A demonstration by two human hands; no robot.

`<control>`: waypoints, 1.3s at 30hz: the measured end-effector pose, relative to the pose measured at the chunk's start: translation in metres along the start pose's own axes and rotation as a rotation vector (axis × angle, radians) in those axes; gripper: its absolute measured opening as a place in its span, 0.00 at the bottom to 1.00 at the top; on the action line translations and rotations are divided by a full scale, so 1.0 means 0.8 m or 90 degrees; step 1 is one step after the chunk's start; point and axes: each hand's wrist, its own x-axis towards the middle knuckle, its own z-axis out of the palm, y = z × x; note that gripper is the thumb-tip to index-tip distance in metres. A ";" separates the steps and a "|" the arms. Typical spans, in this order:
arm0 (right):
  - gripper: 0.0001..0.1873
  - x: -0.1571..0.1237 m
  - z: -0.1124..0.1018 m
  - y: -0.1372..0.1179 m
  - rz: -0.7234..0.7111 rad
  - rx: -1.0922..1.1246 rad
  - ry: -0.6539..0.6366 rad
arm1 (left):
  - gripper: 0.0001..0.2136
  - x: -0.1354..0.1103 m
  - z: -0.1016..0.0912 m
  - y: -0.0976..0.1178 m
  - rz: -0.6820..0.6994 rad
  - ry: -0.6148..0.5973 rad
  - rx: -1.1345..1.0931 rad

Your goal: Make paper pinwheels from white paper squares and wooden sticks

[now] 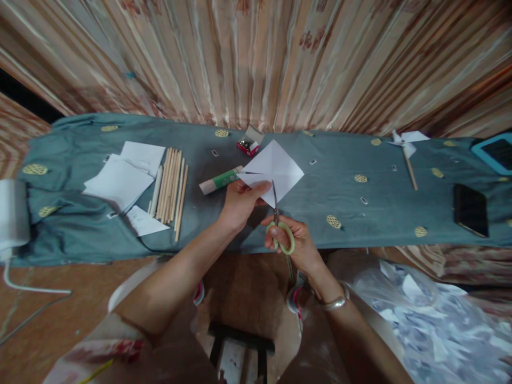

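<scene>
While the left hand (pixel 240 205) pinched the lower-left edge of a white paper square (pixel 276 168), holding it just above the worktop (pixel 392 213), the right hand (pixel 298 242) was closed through the green loops of the scissors (pixel 280 226) — blades pointing up, tips at the square's lower edge, near the left thumb. The square sat over the middle of the teal-covered worktop, toward its front edge. A glue stick (pixel 220 180) lay just left of it, a small open box (pixel 248 144) behind. Further left: a row of wooden sticks (pixel 171 184) beside a loose pile of white sheets (pixel 120 178). Far right — a paper pinwheel (pixel 406 144), a dark phone (pixel 471 209), a blue-cased tablet (pixel 496 153). A clear bag of paper scraps (pixel 432 320) sat below the worktop, right side.
</scene>
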 end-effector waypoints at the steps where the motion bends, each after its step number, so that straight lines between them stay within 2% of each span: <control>1: 0.21 0.000 0.000 0.000 0.002 -0.001 0.000 | 0.09 0.000 0.000 0.000 0.000 0.004 0.001; 23: 0.22 0.002 0.008 -0.011 0.011 0.035 0.022 | 0.10 0.002 0.000 0.002 -0.011 0.027 -0.001; 39: 0.20 0.002 0.007 -0.006 -0.007 0.010 0.031 | 0.12 -0.001 0.001 0.004 -0.023 0.011 -0.022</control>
